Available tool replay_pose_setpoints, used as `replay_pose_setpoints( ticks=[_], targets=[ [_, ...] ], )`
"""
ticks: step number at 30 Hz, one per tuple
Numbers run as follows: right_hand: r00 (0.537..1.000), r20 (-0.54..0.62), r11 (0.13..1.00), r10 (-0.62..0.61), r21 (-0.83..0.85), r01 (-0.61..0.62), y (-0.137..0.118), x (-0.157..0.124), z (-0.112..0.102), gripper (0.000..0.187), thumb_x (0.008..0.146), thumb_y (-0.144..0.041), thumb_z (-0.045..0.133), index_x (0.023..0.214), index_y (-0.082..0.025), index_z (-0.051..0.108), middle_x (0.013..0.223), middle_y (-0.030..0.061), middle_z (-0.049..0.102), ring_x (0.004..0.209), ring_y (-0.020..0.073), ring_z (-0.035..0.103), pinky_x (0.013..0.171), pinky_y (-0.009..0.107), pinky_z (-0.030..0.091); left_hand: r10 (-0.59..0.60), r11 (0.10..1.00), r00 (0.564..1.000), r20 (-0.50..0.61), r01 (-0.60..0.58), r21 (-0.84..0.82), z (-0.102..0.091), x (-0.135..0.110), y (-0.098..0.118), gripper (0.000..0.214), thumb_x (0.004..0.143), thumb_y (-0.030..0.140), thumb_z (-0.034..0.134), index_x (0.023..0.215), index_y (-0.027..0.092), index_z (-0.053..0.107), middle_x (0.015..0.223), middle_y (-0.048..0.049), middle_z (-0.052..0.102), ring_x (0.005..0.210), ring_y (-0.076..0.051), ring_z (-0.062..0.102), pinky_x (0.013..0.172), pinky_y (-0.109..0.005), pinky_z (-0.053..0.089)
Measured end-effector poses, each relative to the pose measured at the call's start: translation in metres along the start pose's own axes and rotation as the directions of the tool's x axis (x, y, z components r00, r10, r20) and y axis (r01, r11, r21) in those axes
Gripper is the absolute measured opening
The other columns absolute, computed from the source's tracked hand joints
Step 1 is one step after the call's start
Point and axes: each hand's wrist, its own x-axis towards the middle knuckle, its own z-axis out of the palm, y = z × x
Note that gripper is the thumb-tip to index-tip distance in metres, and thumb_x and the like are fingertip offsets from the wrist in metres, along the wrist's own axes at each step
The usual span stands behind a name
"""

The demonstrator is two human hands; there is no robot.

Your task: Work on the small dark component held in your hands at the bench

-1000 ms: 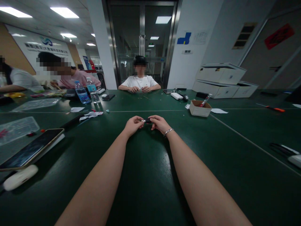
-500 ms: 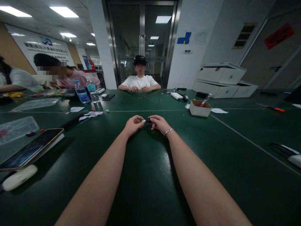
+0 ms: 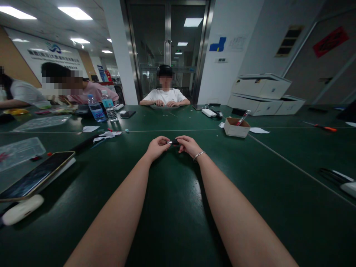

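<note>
Between my two hands, just over the green table [image 3: 172, 200], is a small black stick with a silver end [image 3: 174, 142]; its exact kind is too small to tell. My left hand [image 3: 158, 147] is closed, with thumb and fingers pinching the silver end. At the black end, my right hand [image 3: 189, 145] grips with thumb and forefinger, its other fingers curled below. A silver bracelet [image 3: 199, 155] circles my right wrist. The fingertips partly hide both ends of the stick.
A phone [image 3: 37, 174], a white case [image 3: 23, 210] and a clear plastic box [image 3: 22, 152] lie at left. Beyond are two water bottles [image 3: 96, 108] and scraps of paper [image 3: 107, 136]. A small carton [image 3: 236, 128] and a screwdriver [image 3: 322, 127] are at right. A person [image 3: 166, 94] sits opposite.
My hands and the black stick keep almost the same place and grip. Across the table, the person's hands have shifted slightly.
</note>
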Motion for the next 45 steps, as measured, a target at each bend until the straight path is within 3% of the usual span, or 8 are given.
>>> replay_pose_setpoints(
  ticks=[11, 15, 24, 45],
  targets=[
    [0.999, -0.047, 1.0, 0.01, 0.016, -0.009, -0.001, -0.001, 0.001, 0.01, 0.083, -0.011, 0.053, 0.091, -0.015, 0.058, 0.053, -0.0041, 0.058, 0.034, 0.0062, 0.051, 0.04, 0.02, 0.05, -0.162, 0.983, 0.984, -0.081, 0.153, -0.101, 0.001, 0.005, 0.003, 0.023, 0.068, 0.032, 0.071, 0.077, 0.011, 0.064, 0.065, -0.0039, 0.064, 0.058, -0.011, 0.058, 0.059, -0.025, 0.046],
    [0.997, -0.073, 0.998, 0.006, 0.067, -0.001, -0.003, -0.003, 0.001, 0.01, 0.084, -0.012, 0.052, 0.092, -0.016, 0.057, 0.062, -0.0022, 0.062, 0.035, 0.0051, 0.051, 0.041, 0.02, 0.051, -0.186, 0.977, 0.976, -0.114, 0.17, -0.132, 0.001, 0.005, 0.005, 0.025, 0.069, 0.035, 0.07, 0.075, 0.011, 0.064, 0.064, -0.0039, 0.064, 0.056, -0.01, 0.057, 0.057, -0.024, 0.045],
    [1.0, 0.018, 1.0, -0.009, 0.006, 0.009, -0.003, -0.004, 0.003, 0.012, 0.082, -0.01, 0.056, 0.091, -0.015, 0.06, 0.059, -0.0038, 0.058, 0.037, 0.005, 0.05, 0.042, 0.021, 0.052, -0.17, 0.984, 0.983, -0.073, 0.165, -0.074, 0.003, 0.002, 0.008, 0.02, 0.072, 0.031, 0.067, 0.074, 0.012, 0.063, 0.062, -0.0032, 0.063, 0.055, -0.01, 0.057, 0.056, -0.024, 0.045],
    [0.996, 0.066, 0.997, -0.054, 0.054, 0.051, 0.005, 0.001, -0.001, 0.014, 0.077, -0.013, 0.063, 0.091, -0.014, 0.061, 0.063, -0.0026, 0.06, 0.038, 0.0044, 0.049, 0.042, 0.021, 0.052, -0.085, 0.987, 0.996, 0.0, 0.084, 0.139, 0.001, 0.006, -0.006, 0.04, 0.079, 0.051, 0.052, 0.069, 0.012, 0.06, 0.055, -0.0017, 0.058, 0.044, -0.007, 0.048, 0.045, -0.02, 0.037]
  ],
)
